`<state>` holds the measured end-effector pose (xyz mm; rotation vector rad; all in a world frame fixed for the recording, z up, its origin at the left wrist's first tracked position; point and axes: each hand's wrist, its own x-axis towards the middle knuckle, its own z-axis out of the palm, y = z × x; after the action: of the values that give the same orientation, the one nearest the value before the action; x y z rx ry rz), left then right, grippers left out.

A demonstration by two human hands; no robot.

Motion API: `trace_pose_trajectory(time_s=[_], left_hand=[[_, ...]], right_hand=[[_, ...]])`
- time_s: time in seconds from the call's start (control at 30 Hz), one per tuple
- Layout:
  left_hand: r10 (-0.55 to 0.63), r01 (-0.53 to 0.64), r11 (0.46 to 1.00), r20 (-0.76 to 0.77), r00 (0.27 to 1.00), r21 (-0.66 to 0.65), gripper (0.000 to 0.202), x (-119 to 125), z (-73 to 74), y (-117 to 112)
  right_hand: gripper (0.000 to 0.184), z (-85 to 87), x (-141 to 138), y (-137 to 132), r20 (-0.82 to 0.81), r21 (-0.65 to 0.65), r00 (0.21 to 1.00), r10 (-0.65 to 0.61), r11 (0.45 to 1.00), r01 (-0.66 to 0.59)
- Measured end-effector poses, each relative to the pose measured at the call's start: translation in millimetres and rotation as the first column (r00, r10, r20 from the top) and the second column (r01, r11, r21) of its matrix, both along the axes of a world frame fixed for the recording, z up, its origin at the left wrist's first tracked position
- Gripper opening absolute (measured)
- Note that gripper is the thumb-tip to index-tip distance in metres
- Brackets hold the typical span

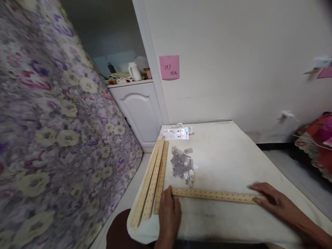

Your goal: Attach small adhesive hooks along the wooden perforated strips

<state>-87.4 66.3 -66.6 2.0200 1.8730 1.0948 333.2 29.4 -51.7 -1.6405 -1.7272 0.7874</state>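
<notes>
At a table (220,162), left hand (169,212) — grip unclear — and right hand (276,203), fingers parted, seemingly position a wooden strip (212,194); straightening likely takes both.

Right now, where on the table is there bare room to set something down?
Widest patch: right of the pile, beyond the crosswise strip. Another: this side of that strip, between left hand and right hand. Crowded: left on the table, with the lengthwise strips, pile and packets.
</notes>
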Motion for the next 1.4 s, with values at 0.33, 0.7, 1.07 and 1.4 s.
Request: trace_pose_trajectory(time_s=[0.33, 0.7, 1.07, 1.4], left_hand=[[-0.005, 0.008, 0.999, -0.062, 0.998, 0.039, 0.046, 0.8, -5.5, -4.7], [-0.031, 0.032, 0.999, -0.043, 0.999, 0.026, 0.048, -6.2, -15.8, -1.3], [-0.051, 0.049, 0.998, 0.058, 0.997, 0.028, 0.046, -8.2, -11.9, -7.1], [-0.083, 0.077, 0.994, -0.076, 0.994, -0.075, 0.051, -7.8, -9.4, -1.5]], right_hand=[[0.036, -16.6, 6.8, -4.4, 0.055, -0.014, 0.998, 0.011, 1.0, -0.01], [0.047, 8.4, -10.8, 1.4, 0.032, -0.01, 0.993, -0.111, 0.994, 0.112], [0.015, 19.2, -202.4, 80.4, -0.082, -0.023, 0.996, -0.024, 0.999, 0.022], [0.015, 11.2, -233.9, 83.3, 0.161, -0.052, 0.975, -0.151, 0.986, 0.161]])
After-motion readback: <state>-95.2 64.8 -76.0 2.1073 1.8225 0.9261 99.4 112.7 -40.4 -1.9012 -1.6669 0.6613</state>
